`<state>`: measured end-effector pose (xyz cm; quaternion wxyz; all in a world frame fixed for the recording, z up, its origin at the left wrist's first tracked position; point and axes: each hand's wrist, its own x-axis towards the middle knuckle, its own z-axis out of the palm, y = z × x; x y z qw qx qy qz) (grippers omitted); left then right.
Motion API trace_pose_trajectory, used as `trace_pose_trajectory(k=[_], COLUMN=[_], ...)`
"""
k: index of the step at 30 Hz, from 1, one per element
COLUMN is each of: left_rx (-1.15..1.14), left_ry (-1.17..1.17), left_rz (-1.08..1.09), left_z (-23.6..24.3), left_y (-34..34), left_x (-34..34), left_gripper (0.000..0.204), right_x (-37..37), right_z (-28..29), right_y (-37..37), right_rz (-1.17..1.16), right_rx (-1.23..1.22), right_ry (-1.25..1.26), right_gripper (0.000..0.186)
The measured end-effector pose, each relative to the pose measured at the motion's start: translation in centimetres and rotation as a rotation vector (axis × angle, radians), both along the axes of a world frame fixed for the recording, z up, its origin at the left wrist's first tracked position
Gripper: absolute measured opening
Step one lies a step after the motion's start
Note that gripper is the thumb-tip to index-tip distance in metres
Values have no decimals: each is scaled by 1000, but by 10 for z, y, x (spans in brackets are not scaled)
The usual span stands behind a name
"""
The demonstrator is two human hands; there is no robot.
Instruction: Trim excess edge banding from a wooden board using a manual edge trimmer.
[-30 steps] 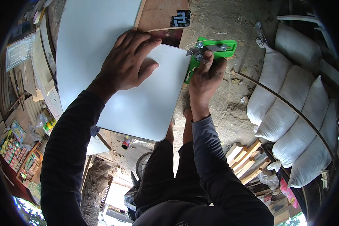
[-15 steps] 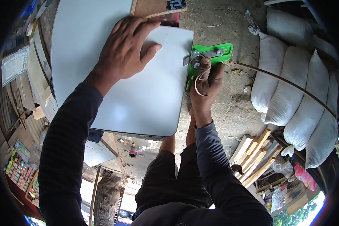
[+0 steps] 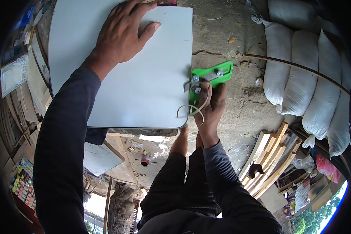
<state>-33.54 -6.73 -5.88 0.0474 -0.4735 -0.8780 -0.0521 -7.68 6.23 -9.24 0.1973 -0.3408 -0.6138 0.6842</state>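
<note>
A white board (image 3: 140, 93) with a thin dark rim and rounded near corner lies in front of me. My left hand (image 3: 123, 31) rests palm-down on its far part, fingers loosely spread and thumb out. Along the right edge, my right hand (image 3: 211, 109) is wrapped round a green edge trimmer (image 3: 224, 71) with a metal blade plate and round knobs. The trimmer sits against the board's edge, its plate reaching slightly over the surface. A thin pale curled shaving (image 3: 182, 107) loops from the trimmer over my fingers and onto the board.
Several full white sacks (image 3: 279, 62) lie at the right, with a long thin strip (image 3: 300, 66) arching before them. Below them are stacked wooden battens (image 3: 267, 156). A small red can (image 3: 145, 160) stands on the ground. Wood pieces (image 3: 19, 97) lean at the far left.
My right hand has drawn the trimmer toward me along the right edge, nearer the rounded corner. The curled shaving spreads further onto the board. My left hand stays in place on the board.
</note>
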Motion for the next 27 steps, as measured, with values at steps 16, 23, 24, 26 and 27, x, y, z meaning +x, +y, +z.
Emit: trace_pose_trajectory(k=[16,23,24,26,27], left_rx=[-39,29,27,42,49], left_ry=[-114,-45,-41,-3,-1], left_rz=[54,-23,-15,-27,-32], left_z=[10,-3,-6,0,1], left_y=[6,-2,-8,-3,-2], left_x=[1,-1,0,-2,-2], left_gripper=[51,49,49,49,49], right_x=[80,61,47,-9,-33], right_z=[10,-1,-10,-14,-21], right_y=[-56,-27,-15,29,49], right_rz=[-109,-81,-73,-23,28], right_rx=[-28,88,113,145,123], right_ry=[-176,-65,-61,30,-10], right_gripper=[31,36,41,43,43])
